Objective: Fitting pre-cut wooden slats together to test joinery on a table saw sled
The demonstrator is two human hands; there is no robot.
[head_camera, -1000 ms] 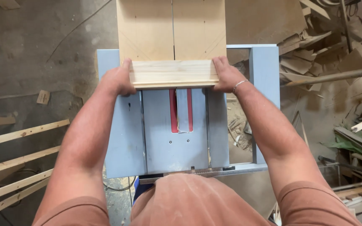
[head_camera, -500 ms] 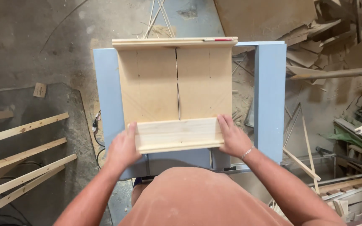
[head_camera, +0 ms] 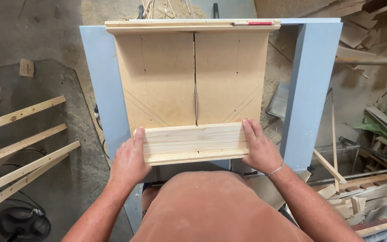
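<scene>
Sled [head_camera: 193,80] is pulled back near me now, covering the blade slot, both hands [head_camera: 128,163] [head_camera: 260,152] gripping its near fence [head_camera: 193,144], fingers wrapped on the ends.

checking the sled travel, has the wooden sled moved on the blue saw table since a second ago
Yes. The wooden sled has slid back toward the person across the blue saw table, now covering the red insert; both hands grip its near fence.

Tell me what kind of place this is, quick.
Most likely a woodworking shop. Both hands, left hand and right hand, grip a wooden sled on a blue saw table; offcuts and sawdust litter the floor, with timber strips alongside.
</scene>
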